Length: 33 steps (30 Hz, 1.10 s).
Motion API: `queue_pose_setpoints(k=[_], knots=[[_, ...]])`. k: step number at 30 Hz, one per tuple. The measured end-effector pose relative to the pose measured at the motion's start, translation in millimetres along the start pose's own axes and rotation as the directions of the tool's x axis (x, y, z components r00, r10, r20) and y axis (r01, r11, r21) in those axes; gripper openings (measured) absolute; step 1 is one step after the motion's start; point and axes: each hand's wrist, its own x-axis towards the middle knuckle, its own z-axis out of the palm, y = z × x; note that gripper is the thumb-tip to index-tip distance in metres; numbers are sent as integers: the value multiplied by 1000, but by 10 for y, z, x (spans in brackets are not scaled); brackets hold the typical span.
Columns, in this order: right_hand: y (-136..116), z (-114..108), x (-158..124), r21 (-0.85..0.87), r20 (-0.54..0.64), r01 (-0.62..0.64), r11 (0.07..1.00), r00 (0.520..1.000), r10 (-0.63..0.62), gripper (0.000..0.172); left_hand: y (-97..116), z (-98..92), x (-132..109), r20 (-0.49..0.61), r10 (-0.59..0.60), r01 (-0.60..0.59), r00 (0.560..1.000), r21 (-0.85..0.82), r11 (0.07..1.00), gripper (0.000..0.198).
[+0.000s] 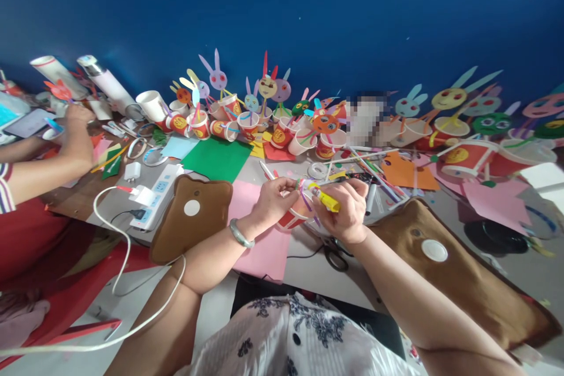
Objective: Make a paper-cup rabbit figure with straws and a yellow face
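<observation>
My left hand is closed in a pinch at the rim of a red-and-white paper cup; its fingertips hold a small paper piece there. My right hand is wrapped around a yellow glue stick, whose tip points left toward my left fingertips. A purple paper strip hangs at the cup, between the hands. Pink paper lies beneath the cup and my left wrist. Black scissors rest just below my right hand.
Several paper cups with animal faces line the wall. Brown hot-water bags lie on both sides. A power strip with a white cable is at left. Green paper lies ahead. Another person's arm reaches in from the left.
</observation>
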Motion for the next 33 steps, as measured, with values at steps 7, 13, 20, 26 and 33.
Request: queue_pose_setpoints(k=[7,13,20,26,33], knots=[[30,-1,-15,-92,91,25,995,996,-17,27,28,0,-32,34,26,-27,999,15,1000,12],[63,0,-18,35,-28,-16,999,999,17,27,15,-6,-12,17,8,-8,1000,-8,1000,10],[136,71,-94,-12,-6,-214,977,977,214,18,33,13,-48,90,0,2,996,-19,1000,8],[328,134,-143,280,38,-713,642,677,735,24,113,-3,-162,530,23,72,847,-157,985,20],[447,180,-92,269,409,-793,546,607,681,30,387,-152,-199,840,-60,330,540,-145,933,18]])
